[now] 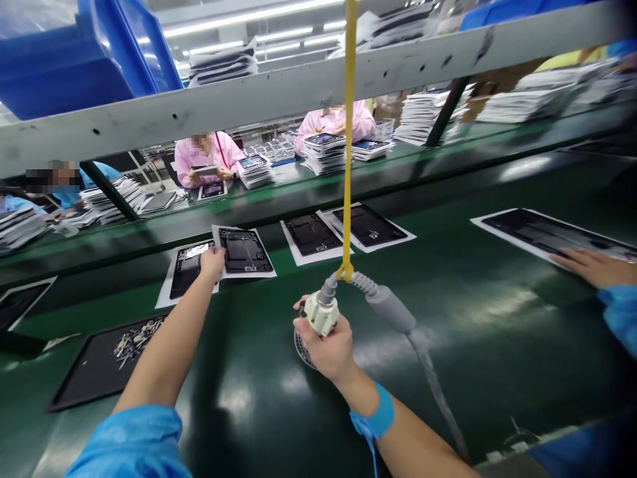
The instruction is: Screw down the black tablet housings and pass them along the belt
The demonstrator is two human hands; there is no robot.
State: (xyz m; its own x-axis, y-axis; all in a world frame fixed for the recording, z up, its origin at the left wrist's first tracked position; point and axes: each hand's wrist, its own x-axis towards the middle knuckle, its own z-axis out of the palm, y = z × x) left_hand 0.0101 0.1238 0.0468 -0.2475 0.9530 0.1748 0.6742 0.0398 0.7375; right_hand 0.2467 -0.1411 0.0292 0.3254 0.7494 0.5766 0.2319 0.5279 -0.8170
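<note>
The right hand [331,345] clasps a cream tool [322,313] at six o'clock; the left hand [213,264], at nine, apparently pinches a black panel [245,252] by its edge.

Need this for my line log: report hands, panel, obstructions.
Left hand at edge of one black panel. Right hand gripping cream-coloured tool. Possibly in the way: yellow strap above tool; co-worker's hand at another panel, far right.

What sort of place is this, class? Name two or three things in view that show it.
Probably an electronics factory's work line: dark device panels on white sheets lie along a long green surface, a black tray holds small loose parts, and people in pink work beside stacks.
</note>
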